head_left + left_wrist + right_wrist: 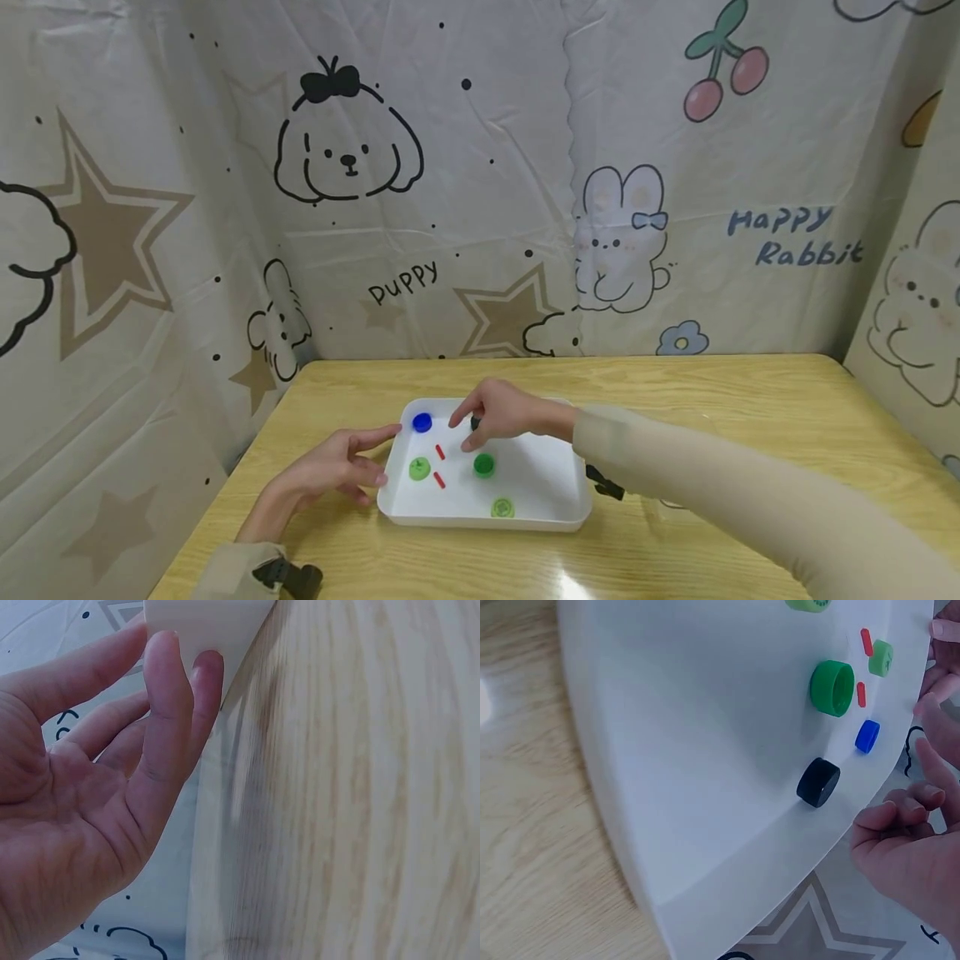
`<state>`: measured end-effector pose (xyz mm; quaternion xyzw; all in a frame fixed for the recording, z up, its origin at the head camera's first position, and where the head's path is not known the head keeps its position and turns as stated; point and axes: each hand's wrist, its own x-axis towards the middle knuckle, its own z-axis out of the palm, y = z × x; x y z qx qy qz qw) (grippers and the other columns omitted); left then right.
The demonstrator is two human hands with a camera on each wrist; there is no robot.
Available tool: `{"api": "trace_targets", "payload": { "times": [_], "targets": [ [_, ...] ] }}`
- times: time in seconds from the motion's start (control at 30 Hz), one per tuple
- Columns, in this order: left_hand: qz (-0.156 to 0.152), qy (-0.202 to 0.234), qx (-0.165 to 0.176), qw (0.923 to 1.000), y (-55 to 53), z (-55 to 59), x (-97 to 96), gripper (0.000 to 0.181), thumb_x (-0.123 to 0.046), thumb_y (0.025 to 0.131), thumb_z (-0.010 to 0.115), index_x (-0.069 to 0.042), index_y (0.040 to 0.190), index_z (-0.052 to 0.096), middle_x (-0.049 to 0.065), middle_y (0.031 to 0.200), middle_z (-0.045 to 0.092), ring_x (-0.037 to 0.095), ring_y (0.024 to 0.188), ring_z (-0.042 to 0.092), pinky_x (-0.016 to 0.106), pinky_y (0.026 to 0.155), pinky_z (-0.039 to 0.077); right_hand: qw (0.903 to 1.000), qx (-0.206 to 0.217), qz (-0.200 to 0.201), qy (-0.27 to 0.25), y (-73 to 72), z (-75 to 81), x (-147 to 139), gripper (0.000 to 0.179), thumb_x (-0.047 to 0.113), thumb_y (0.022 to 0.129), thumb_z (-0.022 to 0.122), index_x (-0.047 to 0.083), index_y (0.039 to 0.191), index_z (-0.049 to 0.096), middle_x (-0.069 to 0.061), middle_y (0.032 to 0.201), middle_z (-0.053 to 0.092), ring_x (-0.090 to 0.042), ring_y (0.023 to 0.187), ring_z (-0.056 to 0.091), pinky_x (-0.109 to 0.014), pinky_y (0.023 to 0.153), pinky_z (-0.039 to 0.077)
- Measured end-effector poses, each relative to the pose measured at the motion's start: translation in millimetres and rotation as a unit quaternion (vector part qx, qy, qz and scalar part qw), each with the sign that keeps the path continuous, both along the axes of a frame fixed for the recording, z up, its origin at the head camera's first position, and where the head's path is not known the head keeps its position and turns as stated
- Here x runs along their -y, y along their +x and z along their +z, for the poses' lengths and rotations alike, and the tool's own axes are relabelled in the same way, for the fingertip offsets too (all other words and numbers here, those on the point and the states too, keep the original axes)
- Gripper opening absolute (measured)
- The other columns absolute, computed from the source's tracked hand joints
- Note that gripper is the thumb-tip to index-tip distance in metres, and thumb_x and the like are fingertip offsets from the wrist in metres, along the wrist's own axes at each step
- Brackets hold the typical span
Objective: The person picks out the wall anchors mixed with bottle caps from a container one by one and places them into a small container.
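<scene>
Above the left half of a white tray is my right hand, its thumb and index finger spread apart with nothing between them. Beneath it two short red sticks lie on the tray, and a black bottle cap is partly hidden by the hand in the head view. Around these sit a blue cap, a green cap and two light green caps. With spread, slightly bent fingers, my left hand touches the outside of the tray's left wall.
The tray stands on a light wooden table. Close behind the table's far edge hangs a printed white cloth, which also covers the sides. A faint clear object shows beside my right forearm.
</scene>
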<state>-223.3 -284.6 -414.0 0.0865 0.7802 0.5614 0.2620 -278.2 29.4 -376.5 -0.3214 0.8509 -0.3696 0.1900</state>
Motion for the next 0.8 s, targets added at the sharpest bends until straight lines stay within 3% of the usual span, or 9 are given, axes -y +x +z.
{"api": "trace_targets", "payload": {
  "times": [0.27,0.37,0.53,0.8],
  "targets": [
    [0.0,0.003,-0.007,1.0,-0.4,0.7,-0.2,0.086,-0.007,0.09,0.08,-0.004,0.164,0.036,0.023,0.158,0.042,0.021,0.079,0.067,0.038,0.068,0.063,0.9995,-0.018,0.013,0.022,-5.6,-7.8,21,0.031,0.007,0.083,0.09,0.007,0.113,0.083,0.006,0.059,0.028,-0.012,0.059,0.033,-0.023,0.057,0.029],
    [0.003,0.003,-0.01,0.9999,0.6,0.6,-0.5,0.086,-0.007,0.09,0.08,-0.004,0.163,0.037,0.025,0.163,0.035,0.022,0.082,0.068,0.039,0.068,0.063,0.9996,-0.017,0.001,0.024,-5.5,-11.0,28,0.03,0.006,0.082,0.091,0.006,0.111,0.084,0.006,0.062,0.038,-0.012,0.062,0.037,-0.023,0.059,0.031],
    [0.003,0.006,-0.011,0.9999,1.8,0.5,-0.8,0.085,-0.006,0.09,0.08,-0.004,0.163,0.037,0.025,0.167,0.028,0.023,0.085,0.069,0.039,0.068,0.063,0.9983,-0.011,-0.033,0.046,-5.1,-18.4,36,0.03,0.008,0.081,0.093,0.01,0.11,0.085,0.003,0.087,0.069,-0.011,0.072,0.047,-0.023,0.064,0.038],
    [-0.002,0.007,-0.013,0.9999,0.8,-1.0,0.6,0.084,-0.006,0.09,0.08,-0.004,0.163,0.037,0.025,0.168,0.026,0.023,0.082,0.069,0.039,0.068,0.064,0.9947,-0.025,-0.058,0.081,-4.2,-25.8,46,0.03,0.011,0.08,0.094,0.015,0.109,0.086,0.005,0.109,0.077,-0.012,0.088,0.056,-0.025,0.075,0.044]
  ]
}}
